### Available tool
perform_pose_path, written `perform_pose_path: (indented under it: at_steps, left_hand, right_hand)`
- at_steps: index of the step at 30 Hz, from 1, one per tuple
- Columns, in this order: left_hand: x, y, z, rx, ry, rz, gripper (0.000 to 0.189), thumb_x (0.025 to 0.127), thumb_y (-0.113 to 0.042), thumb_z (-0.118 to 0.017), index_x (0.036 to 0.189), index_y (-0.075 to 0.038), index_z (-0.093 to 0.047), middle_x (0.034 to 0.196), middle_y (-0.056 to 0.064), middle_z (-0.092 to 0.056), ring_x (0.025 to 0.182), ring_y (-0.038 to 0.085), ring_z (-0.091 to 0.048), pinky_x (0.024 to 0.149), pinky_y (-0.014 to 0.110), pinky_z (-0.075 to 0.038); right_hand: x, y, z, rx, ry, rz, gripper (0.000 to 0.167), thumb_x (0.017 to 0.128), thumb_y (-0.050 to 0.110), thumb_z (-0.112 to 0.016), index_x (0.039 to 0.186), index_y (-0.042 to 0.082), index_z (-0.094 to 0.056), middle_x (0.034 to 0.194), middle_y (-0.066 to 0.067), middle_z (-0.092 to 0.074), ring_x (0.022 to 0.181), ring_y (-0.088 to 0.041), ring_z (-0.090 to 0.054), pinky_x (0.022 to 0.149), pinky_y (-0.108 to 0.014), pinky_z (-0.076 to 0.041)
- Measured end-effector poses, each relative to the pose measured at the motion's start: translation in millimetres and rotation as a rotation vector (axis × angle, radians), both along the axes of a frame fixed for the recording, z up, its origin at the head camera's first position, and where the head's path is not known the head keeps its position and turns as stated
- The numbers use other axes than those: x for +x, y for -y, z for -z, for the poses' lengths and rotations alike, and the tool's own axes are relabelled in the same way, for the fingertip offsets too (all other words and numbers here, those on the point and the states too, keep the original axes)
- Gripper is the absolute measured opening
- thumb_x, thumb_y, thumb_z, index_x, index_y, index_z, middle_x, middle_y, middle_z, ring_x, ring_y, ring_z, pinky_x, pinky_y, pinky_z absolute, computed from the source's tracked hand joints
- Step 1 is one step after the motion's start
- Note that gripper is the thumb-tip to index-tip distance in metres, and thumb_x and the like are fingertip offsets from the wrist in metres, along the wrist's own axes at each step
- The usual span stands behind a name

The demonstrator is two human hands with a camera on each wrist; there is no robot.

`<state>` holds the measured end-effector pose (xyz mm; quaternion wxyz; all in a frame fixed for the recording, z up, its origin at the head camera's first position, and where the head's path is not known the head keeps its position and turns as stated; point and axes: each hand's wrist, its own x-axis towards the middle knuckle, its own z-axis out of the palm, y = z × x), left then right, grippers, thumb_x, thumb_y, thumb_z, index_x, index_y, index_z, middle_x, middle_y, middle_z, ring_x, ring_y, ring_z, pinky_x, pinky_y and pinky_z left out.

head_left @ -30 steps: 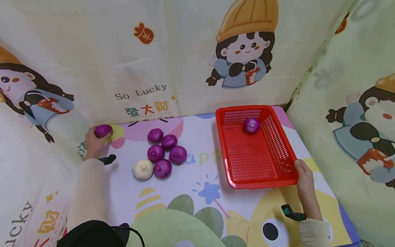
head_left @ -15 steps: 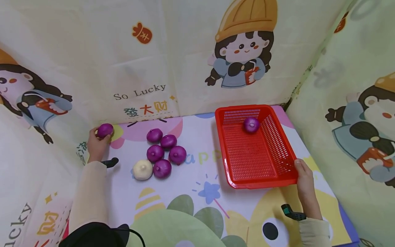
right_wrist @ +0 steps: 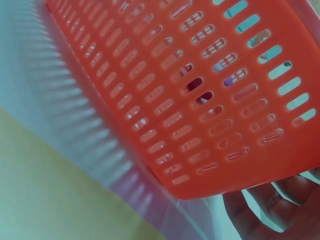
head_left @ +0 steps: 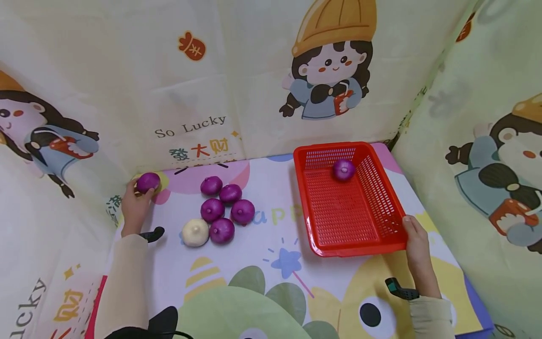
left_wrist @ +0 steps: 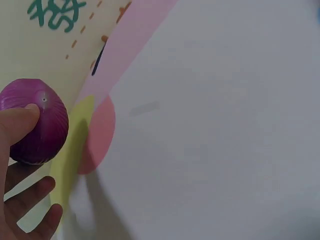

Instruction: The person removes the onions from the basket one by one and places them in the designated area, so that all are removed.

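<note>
At the table's far left corner, my left hand (head_left: pixel 135 209) holds a purple onion (head_left: pixel 148 182). In the left wrist view the thumb lies across this onion (left_wrist: pixel 37 135), and the other fingers reach below it, some spread apart from it. My right hand (head_left: pixel 418 252) grips the near right corner of a red plastic basket (head_left: pixel 343 221); in the right wrist view its fingers (right_wrist: pixel 280 205) curl at the basket's rim. One purple onion (head_left: pixel 343 170) sits inside, near the basket's far end. Several more purple onions (head_left: pixel 212 210) lie clustered left of centre, beside a white onion (head_left: pixel 195 232).
A printed cloth covers the table (head_left: pixel 254 254). Patterned cloth walls (head_left: pixel 254 94) rise behind it and on both sides. A black strap-like device (head_left: pixel 153 234) is on the left wrist, and another device (head_left: pixel 401 289) is on the right. A dark object (head_left: pixel 163 322) shows at the bottom edge.
My left hand has moved slightly right and toward me with the purple onion. The right hand stays at the basket's corner, and the clustered onions lie as before.
</note>
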<state>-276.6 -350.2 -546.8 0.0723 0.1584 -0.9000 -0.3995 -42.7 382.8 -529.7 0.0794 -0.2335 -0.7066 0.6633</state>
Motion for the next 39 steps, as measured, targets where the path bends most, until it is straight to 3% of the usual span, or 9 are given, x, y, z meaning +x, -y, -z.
perform_pose_path:
  at_steps: [11, 19, 24, 33, 39]
  left_hand:
    - [32.7, -25.9, -0.2, -0.018, -0.086, 0.083, 0.066, 0.105, -0.035, -0.060, 0.163, -0.018, -0.034, 0.158, 0.020, -0.049, 0.136, 0.041, -0.049, 0.114, 0.063, -0.037]
    - [51.7, -44.0, 5.0, -0.163, -0.143, 0.152, 0.065, 0.104, -0.030, -0.065, 0.162, -0.017, -0.038, 0.152, 0.021, -0.055, 0.134, 0.042, -0.053, 0.114, 0.064, -0.038]
    - [58.3, -56.4, 11.8, -0.221, -0.183, 0.192, 0.065, 0.103, -0.028, -0.068, 0.161, -0.022, -0.040, 0.151, 0.020, -0.057, 0.134, 0.041, -0.053, 0.114, 0.064, -0.040]
    - [65.9, -69.1, 17.7, -0.241, -0.368, 0.308, 0.070, 0.091, -0.008, -0.080, 0.152, -0.029, -0.055, 0.145, 0.018, -0.061, 0.133, 0.043, -0.058, 0.111, 0.064, -0.044]
    - [66.7, -71.6, 24.1, -0.215, -0.412, 0.351, 0.068, 0.086, 0.004, -0.081, 0.145, -0.025, -0.064, 0.144, 0.016, -0.063, 0.131, 0.041, -0.059, 0.109, 0.057, -0.046]
  right_hand:
    - [1.3, -0.1, 1.7, -0.011, -0.007, -0.004, 0.023, 0.112, 0.039, -0.042, 0.120, 0.023, -0.057, 0.093, 0.021, -0.071, 0.067, -0.005, -0.073, 0.065, -0.016, -0.059]
    - [1.0, 1.0, 2.3, -0.004, -0.004, 0.011, 0.020, 0.112, 0.039, -0.043, 0.117, 0.025, -0.057, 0.092, 0.023, -0.071, 0.067, -0.003, -0.073, 0.065, -0.016, -0.059]
    - [0.9, 0.3, 0.9, -0.009, -0.003, 0.010, 0.021, 0.111, 0.039, -0.043, 0.118, 0.025, -0.057, 0.092, 0.022, -0.071, 0.067, -0.003, -0.073, 0.065, -0.016, -0.059]
    - [2.1, -0.7, 2.5, -0.009, -0.010, 0.010, 0.020, 0.112, 0.038, -0.043, 0.117, 0.026, -0.057, 0.091, 0.022, -0.071, 0.065, -0.004, -0.073, 0.064, -0.016, -0.059]
    - [0.6, -1.0, 1.9, -0.012, -0.017, 0.000, 0.021, 0.112, 0.038, -0.042, 0.119, 0.025, -0.057, 0.093, 0.021, -0.071, 0.066, -0.003, -0.072, 0.065, -0.016, -0.059]
